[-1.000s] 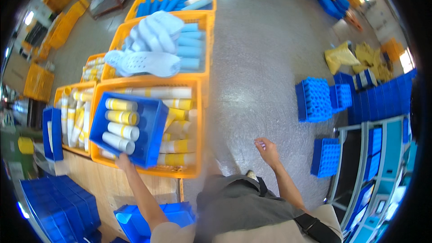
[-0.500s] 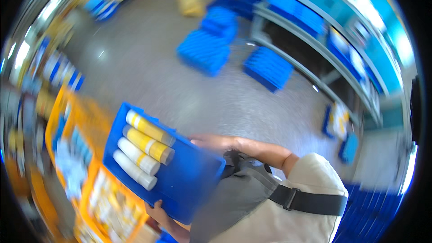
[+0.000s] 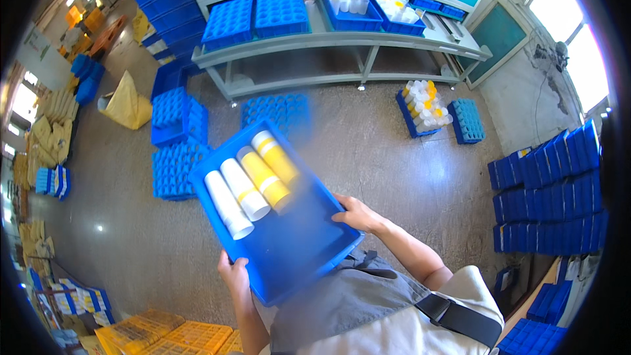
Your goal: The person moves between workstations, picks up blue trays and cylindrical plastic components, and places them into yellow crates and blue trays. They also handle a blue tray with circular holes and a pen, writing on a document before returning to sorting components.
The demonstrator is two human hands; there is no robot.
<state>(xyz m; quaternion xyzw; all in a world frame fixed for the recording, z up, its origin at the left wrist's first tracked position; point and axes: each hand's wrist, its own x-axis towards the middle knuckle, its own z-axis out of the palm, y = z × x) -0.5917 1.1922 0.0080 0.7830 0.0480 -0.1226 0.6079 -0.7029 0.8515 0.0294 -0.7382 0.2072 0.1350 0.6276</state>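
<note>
Before my body I carry a shallow blue plastic tray (image 3: pixel 296 250), slightly tilted. My left hand (image 3: pixel 234 273) grips its left side, the thumb over the rim. On the right side near my apron, my right hand (image 3: pixel 357 215) clasps the edge, thumb on top. Several tubes lie side by side at the tray's far end: a plain white tube (image 3: pixel 228 205), a white tube with a yellow band (image 3: pixel 245 189), and yellow tubes (image 3: pixel 264 177). The near part of the tray holds nothing I can make out, though a blur covers some of it.
A long grey-framed bench (image 3: pixel 296 41) with blue trays stands ahead under a teal machine. Blue stacked crates (image 3: pixel 177 171) sit on the floor left of my tray. A tray of white and yellow tubes (image 3: pixel 426 108) stands front right, stacked blue trays (image 3: pixel 549 190) right, orange crates (image 3: pixel 190 338) lower left.
My view has swung right, from the orange crates toward the bench. The tray has come with me, both hands still on it, and now sits over the floor before the bench.
</note>
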